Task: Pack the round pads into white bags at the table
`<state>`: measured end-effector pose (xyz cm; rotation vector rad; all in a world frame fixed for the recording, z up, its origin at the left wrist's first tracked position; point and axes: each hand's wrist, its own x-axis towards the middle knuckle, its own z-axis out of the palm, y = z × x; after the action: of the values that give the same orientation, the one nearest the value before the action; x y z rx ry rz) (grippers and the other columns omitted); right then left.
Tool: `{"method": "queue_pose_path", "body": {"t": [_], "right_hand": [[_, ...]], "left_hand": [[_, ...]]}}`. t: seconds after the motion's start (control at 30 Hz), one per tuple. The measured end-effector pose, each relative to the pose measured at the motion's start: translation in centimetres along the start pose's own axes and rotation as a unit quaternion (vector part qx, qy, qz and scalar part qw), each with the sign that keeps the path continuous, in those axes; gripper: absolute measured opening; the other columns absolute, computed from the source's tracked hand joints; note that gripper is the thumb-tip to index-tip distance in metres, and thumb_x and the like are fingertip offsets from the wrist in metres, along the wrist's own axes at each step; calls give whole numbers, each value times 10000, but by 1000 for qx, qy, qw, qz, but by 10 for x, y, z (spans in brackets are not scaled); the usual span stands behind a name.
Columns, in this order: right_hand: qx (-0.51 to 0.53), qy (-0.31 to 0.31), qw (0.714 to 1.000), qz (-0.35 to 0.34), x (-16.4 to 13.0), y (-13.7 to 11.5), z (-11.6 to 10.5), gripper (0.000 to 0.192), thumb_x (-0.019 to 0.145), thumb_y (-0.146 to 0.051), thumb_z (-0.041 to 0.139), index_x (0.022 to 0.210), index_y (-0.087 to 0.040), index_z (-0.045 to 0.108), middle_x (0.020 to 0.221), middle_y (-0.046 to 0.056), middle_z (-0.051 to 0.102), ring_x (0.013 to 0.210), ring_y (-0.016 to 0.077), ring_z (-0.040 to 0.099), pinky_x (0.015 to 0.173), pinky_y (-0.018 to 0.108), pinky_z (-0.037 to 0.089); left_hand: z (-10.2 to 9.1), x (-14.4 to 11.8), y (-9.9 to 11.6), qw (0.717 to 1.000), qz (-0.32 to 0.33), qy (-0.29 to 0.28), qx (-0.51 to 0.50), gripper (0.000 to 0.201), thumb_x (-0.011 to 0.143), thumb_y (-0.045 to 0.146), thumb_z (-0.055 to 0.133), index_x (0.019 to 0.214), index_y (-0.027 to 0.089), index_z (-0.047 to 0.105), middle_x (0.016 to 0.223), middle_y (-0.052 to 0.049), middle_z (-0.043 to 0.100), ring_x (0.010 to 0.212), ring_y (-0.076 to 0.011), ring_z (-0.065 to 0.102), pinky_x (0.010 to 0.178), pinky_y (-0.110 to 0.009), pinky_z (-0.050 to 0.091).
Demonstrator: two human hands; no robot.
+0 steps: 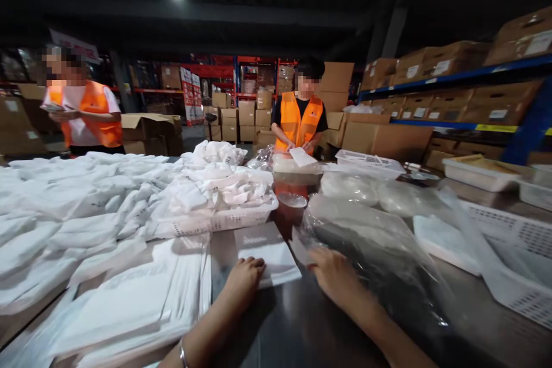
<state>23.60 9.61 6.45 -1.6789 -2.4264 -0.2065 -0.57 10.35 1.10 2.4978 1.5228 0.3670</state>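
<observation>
White packet (271, 244) on table (287, 322), pale sheet (301, 246)

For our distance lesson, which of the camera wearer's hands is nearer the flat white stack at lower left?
Left: the left hand is just right of the white stack; the right hand is farther right, beyond a white packet.

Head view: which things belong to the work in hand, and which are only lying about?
Seemingly in use:
left hand, touching the flat white packet
right hand, holding a thin pale sheet
probably the white packet stack

Seemingly just lying about:
perforated basket, far right
cardboard boxes, upper right
</observation>
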Motion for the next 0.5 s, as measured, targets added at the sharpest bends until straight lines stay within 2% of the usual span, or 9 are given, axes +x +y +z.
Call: {"method": "queue_pose_path", "body": {"t": [0.03,0.07,0.1,0.13,0.17,0.2,0.27,0.4,0.5], "right_hand": [[40,12,995,-86,-3,-8,2,142,845,-132,506,851,-205,628,916,48,693,896,205,648,821,331,475],[93,27,978,-184,-3,-14,7,122,843,-160,508,851,-210,619,910,42,695,899,194,646,849,331,467],[155,45,946,-281,-3,-19,13,115,851,-191,498,857,-210,611,902,46,698,890,187,647,869,336,463],[218,65,902,-367,-1,-23,20,131,873,-230,473,872,-208,603,889,57,701,870,180,651,873,339,466],[274,82,860,-423,2,-24,27,170,902,-270,437,887,-210,595,882,68,702,856,175,653,875,339,471],[317,90,830,-450,6,-24,34,210,927,-308,403,888,-216,588,872,73,702,853,171,655,879,336,477],[368,91,806,-455,13,-20,44,256,943,-366,375,863,-227,575,843,73,696,881,174,656,901,339,482],[385,83,805,-443,21,-7,51,242,931,-354,375,876,-230,575,858,77,694,1002,188,638,1030,395,412],[384,92,807,-440,22,-3,51,234,943,-325,386,859,-231,583,833,61,696,961,175,650,1041,386,407]], "left_hand": [[-2,1,0,1000,-5,10,-3,384,843,103,421,1139,152,660,1255,-110,612,1131,-248,551,1009,-377,400],[-5,1,1,1000,-10,21,-6,398,837,109,427,1167,140,647,1289,-109,593,1150,-247,543,1029,-372,391],[-7,0,2,999,-14,31,-8,425,828,118,440,1213,129,621,1336,-107,559,1187,-243,522,1053,-359,376],[-9,0,3,999,-18,42,-10,468,819,123,450,1269,119,580,1388,-105,512,1230,-234,492,1076,-338,358],[-11,-1,4,998,-23,53,-12,521,812,115,445,1325,110,529,1433,-102,461,1270,-223,460,1092,-317,343],[-11,-2,4,998,-31,62,-13,572,802,92,426,1372,104,476,1465,-99,417,1298,-212,433,1098,-303,338],[-10,-4,6,996,-45,74,-14,672,766,43,396,1434,109,382,1508,-90,340,1336,-206,391,1092,-301,349],[-3,-5,7,996,-51,68,-12,814,706,42,456,1489,120,247,1546,-101,230,1359,-265,358,1074,-363,375],[2,-3,6,997,-51,59,-11,794,730,56,441,1493,146,241,1553,-95,191,1318,-293,412,1017,-386,429]]}}
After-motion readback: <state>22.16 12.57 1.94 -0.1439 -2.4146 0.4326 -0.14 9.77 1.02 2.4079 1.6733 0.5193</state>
